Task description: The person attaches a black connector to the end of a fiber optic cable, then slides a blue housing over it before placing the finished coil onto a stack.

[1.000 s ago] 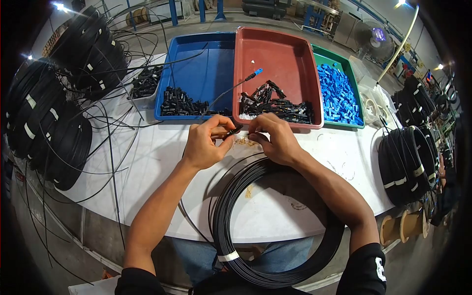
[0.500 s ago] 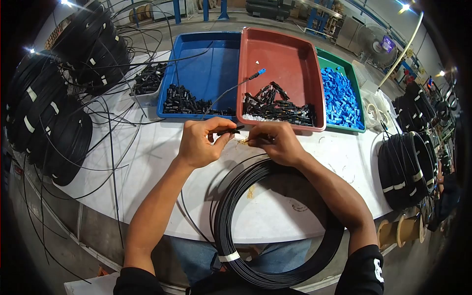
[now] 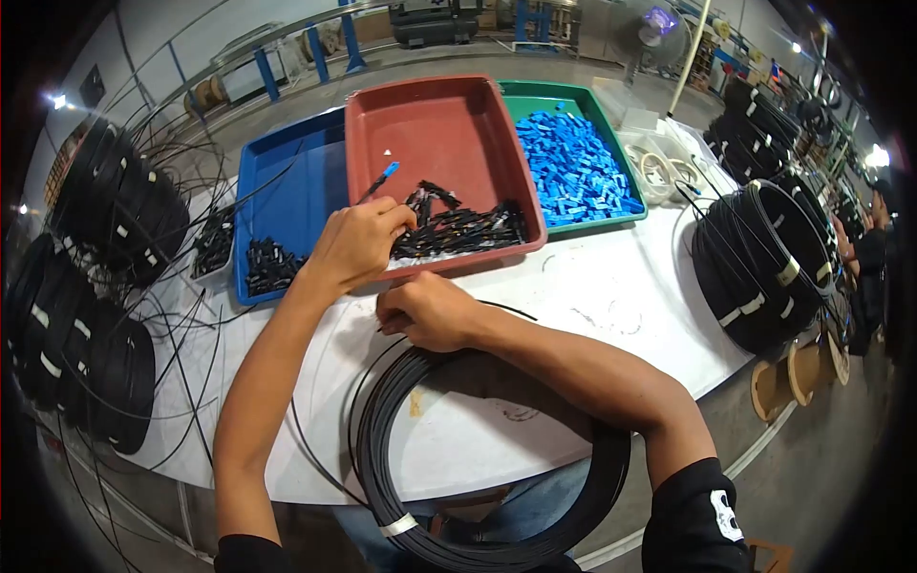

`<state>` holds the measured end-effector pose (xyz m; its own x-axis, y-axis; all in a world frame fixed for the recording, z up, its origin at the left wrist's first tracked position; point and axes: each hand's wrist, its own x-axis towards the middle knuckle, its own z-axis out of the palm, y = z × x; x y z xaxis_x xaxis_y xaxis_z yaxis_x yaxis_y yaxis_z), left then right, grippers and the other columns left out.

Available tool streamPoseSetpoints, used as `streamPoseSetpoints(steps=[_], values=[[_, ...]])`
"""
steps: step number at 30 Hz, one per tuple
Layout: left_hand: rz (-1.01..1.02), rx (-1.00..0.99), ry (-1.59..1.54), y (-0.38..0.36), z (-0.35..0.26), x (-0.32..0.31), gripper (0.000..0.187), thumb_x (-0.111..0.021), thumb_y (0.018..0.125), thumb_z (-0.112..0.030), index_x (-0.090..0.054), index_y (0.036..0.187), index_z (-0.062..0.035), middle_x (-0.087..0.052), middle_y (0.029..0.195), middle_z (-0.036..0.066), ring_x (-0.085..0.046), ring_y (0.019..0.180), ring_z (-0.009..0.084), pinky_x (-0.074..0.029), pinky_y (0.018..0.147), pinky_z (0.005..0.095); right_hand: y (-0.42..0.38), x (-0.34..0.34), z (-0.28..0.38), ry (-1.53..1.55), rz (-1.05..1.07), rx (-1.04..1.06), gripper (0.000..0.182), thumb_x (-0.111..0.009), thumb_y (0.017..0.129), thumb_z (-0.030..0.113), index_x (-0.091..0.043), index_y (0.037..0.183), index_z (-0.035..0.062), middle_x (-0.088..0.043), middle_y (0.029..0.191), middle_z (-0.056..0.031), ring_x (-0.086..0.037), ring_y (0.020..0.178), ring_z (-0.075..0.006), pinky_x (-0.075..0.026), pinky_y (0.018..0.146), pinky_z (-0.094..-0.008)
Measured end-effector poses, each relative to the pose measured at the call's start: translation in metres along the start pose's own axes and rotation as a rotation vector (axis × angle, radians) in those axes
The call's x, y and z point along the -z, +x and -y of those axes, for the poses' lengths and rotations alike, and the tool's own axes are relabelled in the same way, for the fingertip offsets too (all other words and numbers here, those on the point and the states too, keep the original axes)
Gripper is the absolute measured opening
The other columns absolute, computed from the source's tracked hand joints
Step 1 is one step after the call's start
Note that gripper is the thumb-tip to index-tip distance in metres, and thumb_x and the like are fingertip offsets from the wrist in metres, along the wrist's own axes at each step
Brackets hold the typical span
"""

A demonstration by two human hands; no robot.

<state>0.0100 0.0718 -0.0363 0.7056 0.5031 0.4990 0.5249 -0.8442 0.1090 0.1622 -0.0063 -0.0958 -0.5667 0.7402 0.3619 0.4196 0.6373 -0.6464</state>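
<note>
My left hand (image 3: 361, 241) is over the front left of the red tray (image 3: 430, 105), its fingers pinched together beside the pile of black connector parts (image 3: 468, 229). Whatever they pinch cannot be made out. Lower down, near the tray's front edge, my right hand (image 3: 430, 310) is closed with its fingers curled; what is in them is hidden. Below the hands lies a coil of black cable (image 3: 377, 449), bound with a white band. A blue-tipped cable (image 3: 390, 170) sticks up behind my left hand.
Left of the red tray, a blue tray (image 3: 263, 181) holds small black parts. To its right, a green tray (image 3: 626, 177) holds blue pieces (image 3: 573, 167). Cable coils stand at the left (image 3: 119, 205) and right (image 3: 755, 258). Another person (image 3: 869, 258) is at the far right.
My left hand has moved from above the white table, where it held a small black part, forward to the red tray. My right hand stays near the tray's front. The view has turned right.
</note>
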Motion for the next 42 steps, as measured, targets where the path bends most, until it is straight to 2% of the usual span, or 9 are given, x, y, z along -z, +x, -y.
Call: streamPoseSetpoints(steps=[4, 5, 12, 17, 23, 26, 29, 33, 42], values=[[0.24, -0.183, 0.353, 0.036, 0.002, -0.022, 0.015, -0.066, 0.085, -0.017, -0.072, 0.098, -0.0115, -0.065, 0.11, 0.005, -0.064, 0.102, 0.0281, -0.048, 0.087, 0.0448, 0.0, 0.0, 0.0, -0.044, 0.038, -0.008, 0.008, -0.073, 0.078, 0.002, -0.067, 0.083, 0.0008, -0.071, 0.08, -0.0157, -0.071, 0.079, -0.0323, -0.053, 0.07, -0.0411], [0.11, -0.305, 0.453, 0.042, -0.003, -0.029, 0.02, -0.066, 0.084, -0.016, -0.071, 0.103, -0.0127, -0.061, 0.123, 0.003, -0.06, 0.111, 0.0265, -0.043, 0.096, 0.0457, 0.001, -0.002, -0.002, -0.037, 0.04, -0.032, 0.006, -0.073, 0.078, 0.005, -0.068, 0.081, 0.0036, -0.071, 0.08, -0.0148, -0.071, 0.08, -0.0333, -0.054, 0.071, -0.0428], [0.255, 0.04, 0.002, 0.115, -0.04, -0.083, 0.031, -0.069, 0.082, -0.017, -0.068, 0.112, -0.0112, -0.073, 0.098, 0.012, -0.07, 0.096, 0.032, -0.053, 0.084, 0.0445, -0.001, -0.005, -0.006, 0.038, 0.016, -0.103, 0.009, -0.076, 0.075, 0.007, -0.069, 0.08, 0.0054, -0.071, 0.085, -0.0154, -0.07, 0.085, -0.0349, -0.055, 0.076, -0.0459], [0.263, -0.069, 0.105, 0.129, -0.024, -0.1, 0.038, -0.074, 0.075, -0.019, -0.067, 0.112, -0.0138, -0.075, 0.094, 0.011, -0.071, 0.088, 0.0331, -0.055, 0.076, 0.0453, 0.0, -0.003, -0.004, 0.025, 0.011, -0.082, 0.011, -0.076, 0.075, 0.006, -0.068, 0.082, 0.005, -0.07, 0.087, -0.015, -0.069, 0.087, -0.0353, -0.054, 0.077, -0.0463], [0.351, 0.114, 0.13, 0.129, -0.026, -0.082, 0.046, -0.072, 0.069, -0.015, -0.066, 0.115, -0.0189, -0.075, 0.094, 0.01, -0.071, 0.089, 0.0323, -0.054, 0.078, 0.0482, -0.002, 0.003, 0.006, -0.05, 0.024, -0.086, 0.01, -0.075, 0.076, 0.008, -0.068, 0.083, 0.0048, -0.07, 0.087, -0.0162, -0.069, 0.089, -0.0358, -0.055, 0.077, -0.0466], [0.143, 0.062, -0.066, 0.127, -0.005, -0.081, 0.043, -0.069, 0.072, -0.009, -0.064, 0.114, -0.0144, -0.072, 0.091, 0.009, -0.072, 0.085, 0.0262, -0.056, 0.072, 0.0414, 0.001, 0.004, 0.003, -0.071, 0.055, -0.062, 0.009, -0.074, 0.077, 0.01, -0.069, 0.083, 0.005, -0.071, 0.086, -0.017, -0.07, 0.086, -0.0365, -0.055, 0.076, -0.0473], [-0.103, 0.227, -0.753, 0.114, -0.011, -0.054, 0.035, -0.06, 0.086, 0.004, -0.053, 0.12, -0.0023, -0.059, 0.102, 0.01, -0.072, 0.088, 0.0206, -0.057, 0.065, 0.0234, -0.001, 0.005, 0.004, -0.064, 0.056, -0.084, 0.009, -0.074, 0.078, 0.011, -0.07, 0.083, 0.0059, -0.072, 0.082, -0.0167, -0.071, 0.083, -0.0363, -0.054, 0.074, -0.0475], [-0.22, 0.234, -1.131, 0.074, -0.014, -0.011, 0.051, -0.06, 0.094, 0.003, -0.037, 0.137, -0.0106, -0.056, 0.113, 0.012, -0.073, 0.092, 0.0278, -0.063, 0.07, 0.0295, -0.001, 0.004, 0.004, -0.108, 0.061, -0.086, 0.01, -0.075, 0.08, 0.014, -0.068, 0.083, 0.0077, -0.071, 0.08, -0.0148, -0.07, 0.082, -0.0361, -0.053, 0.072, -0.0472], [-0.399, 0.327, -1.212, -0.042, -0.026, 0.032, 0.049, -0.062, 0.093, 0.001, -0.04, 0.135, -0.0095, -0.055, 0.116, 0.012, -0.073, 0.091, 0.0284, -0.066, 0.064, 0.0306, 0.0, 0.002, -0.005, -0.046, 0.029, -0.04, 0.006, -0.071, 0.084, 0.009, -0.07, 0.088, 0.005, -0.071, 0.083, -0.0164, -0.07, 0.083, -0.0367, -0.053, 0.074, -0.0447]])
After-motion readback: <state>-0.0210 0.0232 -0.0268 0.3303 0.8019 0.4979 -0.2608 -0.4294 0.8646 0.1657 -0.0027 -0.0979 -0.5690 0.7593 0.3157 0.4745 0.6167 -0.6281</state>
